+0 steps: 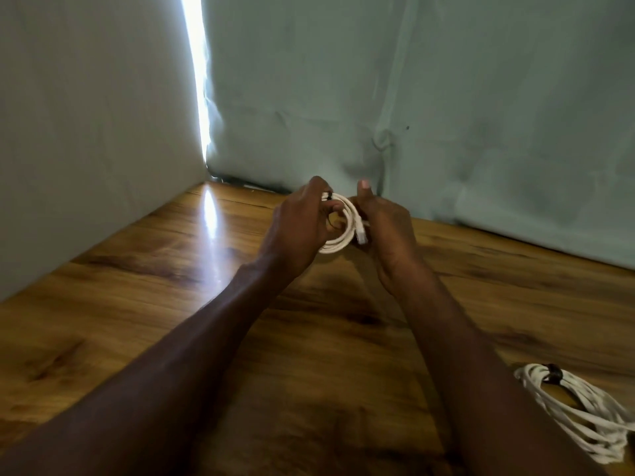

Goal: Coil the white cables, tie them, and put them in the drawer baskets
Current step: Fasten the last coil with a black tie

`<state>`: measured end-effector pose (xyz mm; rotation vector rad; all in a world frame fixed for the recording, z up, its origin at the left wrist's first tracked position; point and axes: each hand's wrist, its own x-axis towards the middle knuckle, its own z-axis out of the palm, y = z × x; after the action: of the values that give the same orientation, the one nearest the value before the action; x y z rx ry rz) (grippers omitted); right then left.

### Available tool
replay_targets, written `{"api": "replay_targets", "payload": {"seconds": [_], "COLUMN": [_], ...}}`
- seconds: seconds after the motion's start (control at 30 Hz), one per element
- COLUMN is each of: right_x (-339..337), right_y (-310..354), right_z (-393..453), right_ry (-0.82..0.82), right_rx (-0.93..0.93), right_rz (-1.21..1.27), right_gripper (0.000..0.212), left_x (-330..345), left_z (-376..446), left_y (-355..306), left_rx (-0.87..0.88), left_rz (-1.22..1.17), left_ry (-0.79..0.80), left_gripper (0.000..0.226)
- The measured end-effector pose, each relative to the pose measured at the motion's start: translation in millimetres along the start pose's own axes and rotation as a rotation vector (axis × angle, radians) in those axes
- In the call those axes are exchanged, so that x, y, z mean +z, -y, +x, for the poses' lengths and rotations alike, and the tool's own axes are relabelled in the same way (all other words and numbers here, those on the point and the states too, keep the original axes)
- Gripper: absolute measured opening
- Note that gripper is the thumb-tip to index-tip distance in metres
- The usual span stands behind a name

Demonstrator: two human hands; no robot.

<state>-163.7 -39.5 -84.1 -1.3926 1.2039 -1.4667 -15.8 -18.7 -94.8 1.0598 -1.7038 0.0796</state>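
White cable coil point(338, 223) is up off the table between both hands. Left hand point(299, 228) pinches its far-left edge, right where a thin dark tie point(329, 197) sits; right hand point(385, 228) is curled round the other side by the plug point(362, 235), thumb sticking up. Looks light and springy, so I'd guess the loops want to pop open, best to hold across all the strands at once. Wooden table point(154, 280) is glossy, probably a bit slippery. Further right, a second bundle point(580, 403) lies near the table edge, already tied. Pale curtain point(446, 97) behind, no drawer baskets visible.
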Motion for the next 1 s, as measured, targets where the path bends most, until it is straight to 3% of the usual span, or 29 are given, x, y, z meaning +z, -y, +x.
{"api": "replay_targets", "payload": {"seconds": [0.07,0.17,0.4,0.67,0.8,1.0], "right_x": [-3,-5,-6,-8,-8,-5], "right_y": [2,1,-1,-3,4,1], "right_z": [-9,-15,-12,-16,-18,-19], "right_ry": [0.037,0.051,0.007,0.036,0.062,0.005], "right_rx": [-0.164,-0.216,-0.330,-0.369,-0.262,-0.469], "right_rz": [-0.039,-0.090,-0.279,-0.192,-0.107,-0.548], "right_gripper": [0.023,0.008,0.013,0.019,0.013,0.016], "left_x": [-3,-3,3,5,2,6], "left_z": [3,5,5,6,8,4], "left_y": [7,15,19,12,17,21], "left_rx": [-0.061,-0.118,-0.124,-0.210,-0.203,-0.205], "left_rz": [-0.002,0.029,-0.075,-0.163,-0.122,-0.087], "left_ry": [-0.071,-0.102,-0.033,-0.033,-0.043,-0.041], "left_gripper": [0.008,0.005,0.011,0.019,0.018,0.019]}}
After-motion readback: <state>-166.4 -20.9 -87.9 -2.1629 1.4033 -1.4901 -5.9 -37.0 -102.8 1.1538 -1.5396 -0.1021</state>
